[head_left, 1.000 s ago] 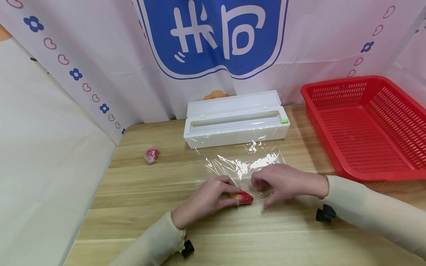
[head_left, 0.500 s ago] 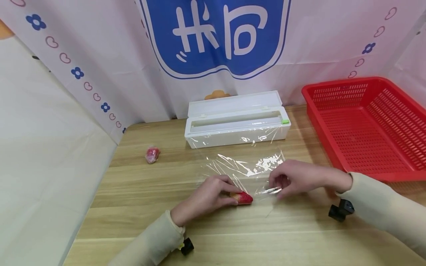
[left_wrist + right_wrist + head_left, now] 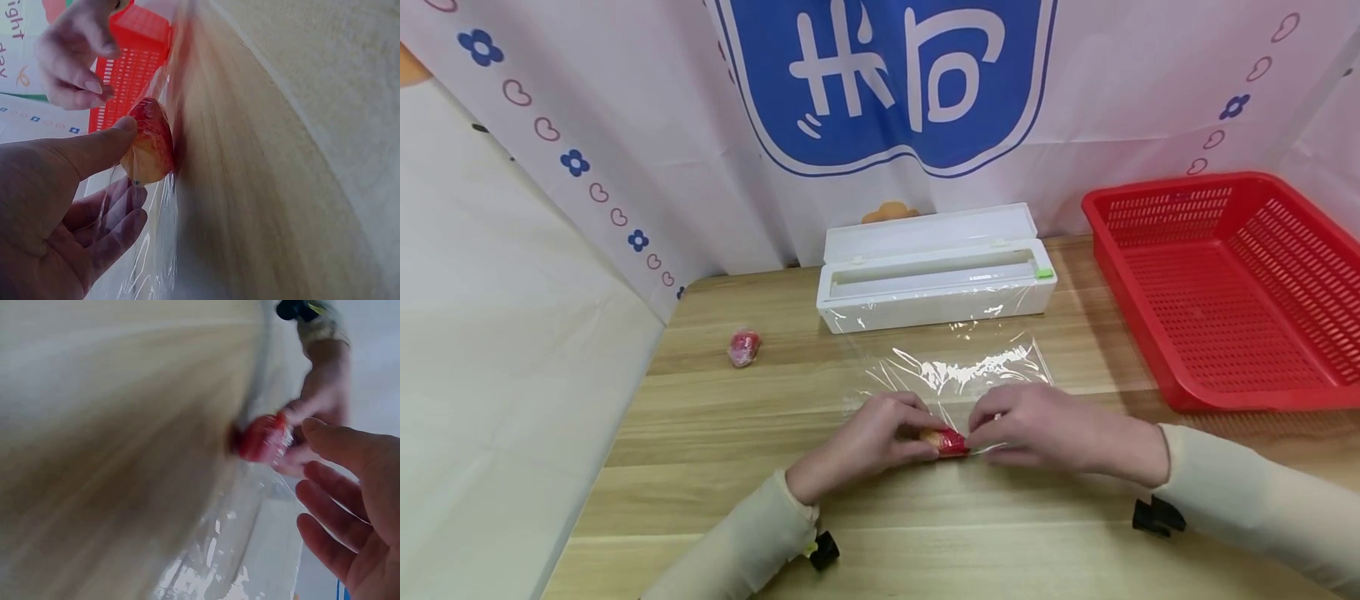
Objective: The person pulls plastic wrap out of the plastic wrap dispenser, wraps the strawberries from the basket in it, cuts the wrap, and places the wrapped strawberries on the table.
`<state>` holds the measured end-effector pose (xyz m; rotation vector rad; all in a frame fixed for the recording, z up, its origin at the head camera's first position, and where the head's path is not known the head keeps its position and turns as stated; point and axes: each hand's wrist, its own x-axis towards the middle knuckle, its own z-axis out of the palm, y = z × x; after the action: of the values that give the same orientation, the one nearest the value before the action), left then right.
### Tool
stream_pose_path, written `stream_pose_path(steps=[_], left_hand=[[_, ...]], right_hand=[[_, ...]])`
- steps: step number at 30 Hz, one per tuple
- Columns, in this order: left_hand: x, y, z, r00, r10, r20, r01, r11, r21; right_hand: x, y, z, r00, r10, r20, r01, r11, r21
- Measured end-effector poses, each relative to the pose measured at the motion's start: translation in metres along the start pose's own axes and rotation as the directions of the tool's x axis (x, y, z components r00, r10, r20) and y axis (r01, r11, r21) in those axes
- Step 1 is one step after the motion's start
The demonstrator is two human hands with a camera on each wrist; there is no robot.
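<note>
A red strawberry (image 3: 951, 442) with a pale yellowish end lies on the table at the near edge of a sheet of cling film (image 3: 951, 375). My left hand (image 3: 880, 437) holds it at the pale end, thumb on one side and fingers on the other, with film around it in the left wrist view. At the red end is my right hand (image 3: 1037, 425), its fingertips close to the strawberry and the film. In the right wrist view its thumb and fingers are spread apart, loosely bent. Film also covers part of the strawberry (image 3: 262, 439).
Behind the film stands a white cling film box (image 3: 936, 292), lid raised, with the sheet drawn from it over the front. A small red wrapped item (image 3: 744, 347) sits at the left. At the right is a red plastic basket (image 3: 1180, 400). A printed curtain hangs behind.
My right hand drew back to the right pinching film, then came back to the strawberry's red end. Film now lies over that end. My left hand has stayed on the strawberry.
</note>
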<state>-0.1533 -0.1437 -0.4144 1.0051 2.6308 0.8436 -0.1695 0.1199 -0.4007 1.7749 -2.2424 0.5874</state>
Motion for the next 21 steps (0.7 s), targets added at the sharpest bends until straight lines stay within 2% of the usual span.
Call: stream_pose_path(steps=[3,7,16,21], left_hand=[[0.001,-0.002,-0.001,1.0,-0.013,0.011,0.013,1.0,-0.026],[0.003,-0.005,-0.001,1.0,-0.017,0.022,0.018,0.999,-0.05],[0.007,-0.014,-0.001,0.999,0.035,0.01,-0.034,0.997,-0.067],[0.009,-0.016,-0.003,1.0,0.01,0.015,-0.01,0.999,-0.049]], right_hand=[[0.001,-0.004,0.008,0.999,-0.05,-0.013,0.05,0.998,-0.05],[0.003,-0.005,0.016,0.998,-0.054,-0.008,0.053,0.994,-0.095],[0.008,0.002,0.025,0.999,-0.013,-0.038,0.009,0.995,-0.099],[0.012,0.006,0.029,0.997,0.037,-0.062,-0.04,0.998,-0.056]])
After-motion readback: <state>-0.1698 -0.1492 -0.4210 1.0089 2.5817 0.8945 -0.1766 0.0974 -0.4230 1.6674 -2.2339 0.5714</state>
